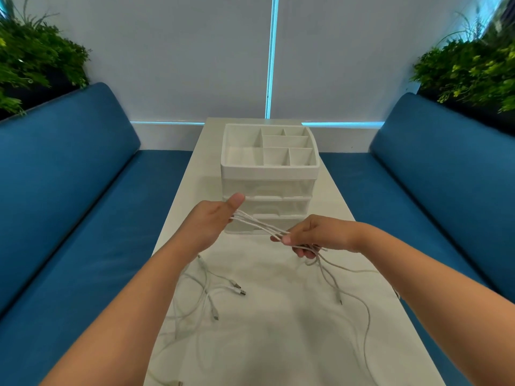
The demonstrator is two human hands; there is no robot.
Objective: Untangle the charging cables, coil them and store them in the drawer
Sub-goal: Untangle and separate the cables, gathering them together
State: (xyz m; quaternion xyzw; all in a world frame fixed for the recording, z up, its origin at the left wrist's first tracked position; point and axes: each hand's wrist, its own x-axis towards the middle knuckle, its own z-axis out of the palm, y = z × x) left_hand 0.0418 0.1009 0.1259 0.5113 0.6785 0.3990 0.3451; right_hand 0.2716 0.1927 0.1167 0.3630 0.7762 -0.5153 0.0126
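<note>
Several white charging cables [259, 224] are stretched in a bundle between both hands, above the white table [278, 344]. My left hand [211, 221] grips one end of the bundle, thumb up. My right hand [312, 235] pinches the other end, and loose ends [331, 280] with plugs trail from it down to the table. More cable ends [223, 291] lie tangled on the table under my left forearm. A white drawer unit [269, 201] with clear drawers, all shut, stands just behind my hands.
The drawer unit's top is an open tray with several compartments [269, 147]. Blue benches [83, 218] [434, 196] run along both long sides of the narrow table. Green plants [36, 59] stand behind each backrest.
</note>
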